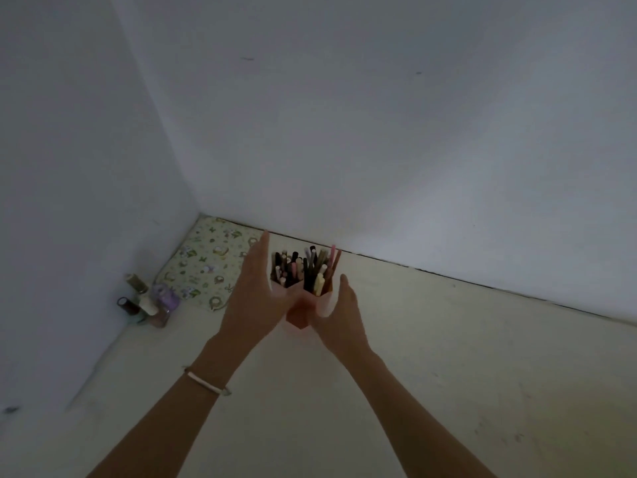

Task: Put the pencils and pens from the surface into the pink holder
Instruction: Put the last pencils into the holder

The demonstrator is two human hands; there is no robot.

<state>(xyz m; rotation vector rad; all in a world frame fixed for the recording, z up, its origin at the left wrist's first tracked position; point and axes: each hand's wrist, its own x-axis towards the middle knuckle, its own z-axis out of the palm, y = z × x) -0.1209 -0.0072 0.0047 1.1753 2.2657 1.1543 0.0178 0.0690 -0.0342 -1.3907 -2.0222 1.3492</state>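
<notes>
Centre of the frame: pink holder (299, 315) on the pale surface (448, 357), crammed with upright pens and pencils (303, 269). Left hand (256, 294) flat and open along its left side, right hand (339, 313) open at its right; actual contact impossible to tell. Lower left: small bottles (146, 301) beside a patterned cloth (203, 260). No readable writing anywhere.

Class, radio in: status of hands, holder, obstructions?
Left hand and right hand open, flanking pink holder. Pens and pencils upright inside. No loose pens visible. Path clear.
</notes>
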